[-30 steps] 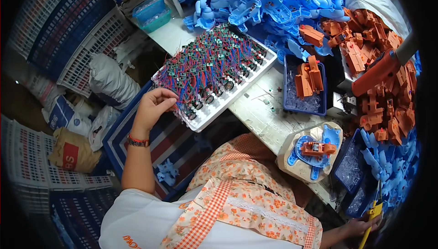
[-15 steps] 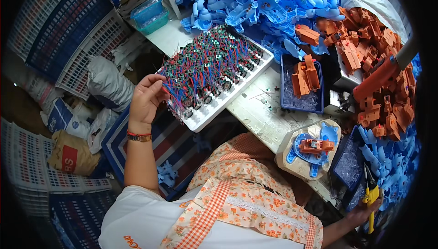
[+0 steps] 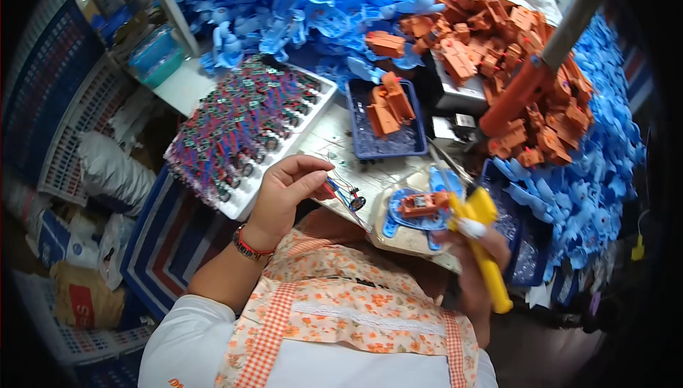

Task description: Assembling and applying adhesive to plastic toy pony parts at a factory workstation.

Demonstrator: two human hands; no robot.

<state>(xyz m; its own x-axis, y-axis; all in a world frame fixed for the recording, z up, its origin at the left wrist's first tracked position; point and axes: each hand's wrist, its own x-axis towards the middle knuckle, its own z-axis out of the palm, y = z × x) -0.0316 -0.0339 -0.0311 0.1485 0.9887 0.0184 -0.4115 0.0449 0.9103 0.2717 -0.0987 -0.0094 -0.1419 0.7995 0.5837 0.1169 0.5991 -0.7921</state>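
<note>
My left hand (image 3: 283,196) is closed in a pinch on thin coloured wires (image 3: 336,190), from which a small round black part (image 3: 357,204) hangs just above the table. My right hand (image 3: 478,253) grips a yellow soldering gun (image 3: 484,242), blurred by motion, its thin metal tip pointing away from me. Between the hands a beige holding block (image 3: 388,240) carries a blue plastic shell (image 3: 402,202). An orange plastic housing (image 3: 424,205) sits in that shell. Left of my left hand, a white foam tray (image 3: 313,107) is packed with wired circuit boards (image 3: 242,121).
Behind the block stands a blue bin (image 3: 390,152) of clear small parts, with an orange housing on top. Piles of blue shells (image 3: 313,4) and orange housings (image 3: 498,39) fill the back and right. An orange-sleeved pole (image 3: 519,96) rises at right. Another bin (image 3: 530,256) is beside my right hand.
My left hand has moved right, from the tray's edge to near the block, carrying the wires. My right hand has brought the soldering gun up and left toward the block. The view has shifted.
</note>
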